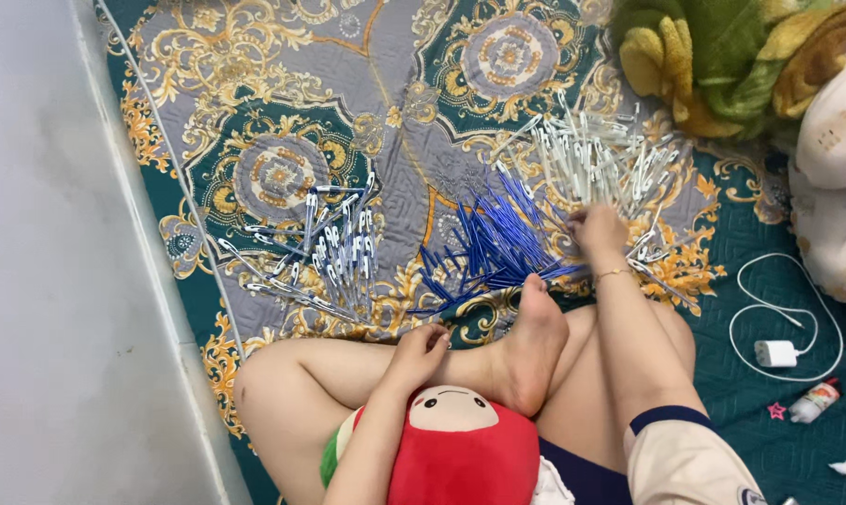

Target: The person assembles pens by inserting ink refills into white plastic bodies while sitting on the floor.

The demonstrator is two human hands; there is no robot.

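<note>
We sit cross-legged in the lower middle of the frame, bare knees spread to either side and one bare foot (532, 348) turned sole-up at the centre. Our right hand (599, 230) stretches forward toward the upper right, arm nearly straight, fingers curled down and closed, a thin bracelet on the wrist. Our left hand (421, 348) lies low at the centre, fingers loosely bent, resting on our shin, holding nothing.

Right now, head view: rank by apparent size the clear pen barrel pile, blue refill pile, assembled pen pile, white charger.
1. clear pen barrel pile, which the right hand reaches into
2. blue refill pile and assembled pen pile: similar spread, too close to rank
3. white charger, clearly smallest

The left hand rests on the leg.
</note>
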